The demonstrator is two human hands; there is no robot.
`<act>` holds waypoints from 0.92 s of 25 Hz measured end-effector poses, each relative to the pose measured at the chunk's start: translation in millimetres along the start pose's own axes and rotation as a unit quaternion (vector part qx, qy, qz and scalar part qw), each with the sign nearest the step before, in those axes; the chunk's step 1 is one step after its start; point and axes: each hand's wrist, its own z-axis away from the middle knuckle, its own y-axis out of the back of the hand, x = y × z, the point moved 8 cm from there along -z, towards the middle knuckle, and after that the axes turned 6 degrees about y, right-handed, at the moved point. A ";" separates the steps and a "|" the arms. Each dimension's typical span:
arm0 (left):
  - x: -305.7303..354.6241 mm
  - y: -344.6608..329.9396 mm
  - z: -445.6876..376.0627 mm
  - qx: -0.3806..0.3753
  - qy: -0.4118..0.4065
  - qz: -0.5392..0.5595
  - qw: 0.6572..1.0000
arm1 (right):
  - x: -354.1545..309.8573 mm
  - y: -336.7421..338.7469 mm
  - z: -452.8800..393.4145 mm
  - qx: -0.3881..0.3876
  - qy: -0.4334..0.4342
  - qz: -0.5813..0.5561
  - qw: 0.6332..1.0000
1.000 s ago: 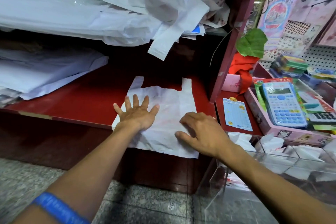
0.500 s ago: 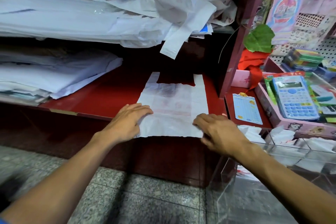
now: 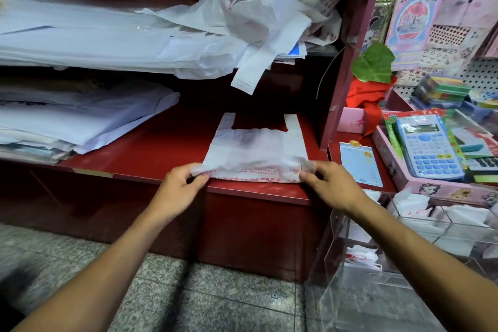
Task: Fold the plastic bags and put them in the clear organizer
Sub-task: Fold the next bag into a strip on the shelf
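Observation:
A white plastic bag (image 3: 256,148) with red print lies flat on the red shelf (image 3: 151,153), handles pointing away from me. My left hand (image 3: 177,186) pinches its near left corner and my right hand (image 3: 331,183) pinches its near right corner, lifting the bottom edge slightly off the shelf. The clear organizer (image 3: 404,256) stands at the lower right with several folded white bags in its compartments. A heap of crumpled white bags (image 3: 264,21) sits on the upper shelf, one handle hanging down.
Stacks of white paper or bags (image 3: 67,121) fill the left of both shelves. To the right, a pink tray (image 3: 420,183) holds a blue calculator (image 3: 428,148); a small card (image 3: 361,164) lies beside it. Grey stone floor lies below.
Both hands went from pressing flat on the bag to pinching its near corners; the bottom edge is now raised. The view has moved closer.

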 end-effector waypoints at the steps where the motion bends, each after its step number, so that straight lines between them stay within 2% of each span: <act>1: 1.2 1.7 -0.3 0.009 0.014 0.022 1.000 | 5.0 1.9 -1.4 0.016 -0.024 -0.022 0.999; 4: -5.1 5.7 -4.8 0.052 0.053 0.034 0.997 | 11.0 3.8 -4.0 0.031 -0.073 -0.073 0.994; 7: -14.3 7.6 -6.9 0.086 0.090 -0.007 0.992 | 12.0 2.3 -6.4 0.025 -0.099 -0.063 0.993; 12: -3.7 13.5 -3.5 0.163 0.122 -0.148 0.968 | 16.3 2.5 -10.2 0.047 -0.137 -0.005 0.989; 23: -0.4 9.5 -8.6 0.167 0.121 -0.200 0.958 | 10.3 0.7 -14.6 0.101 -0.118 0.149 0.977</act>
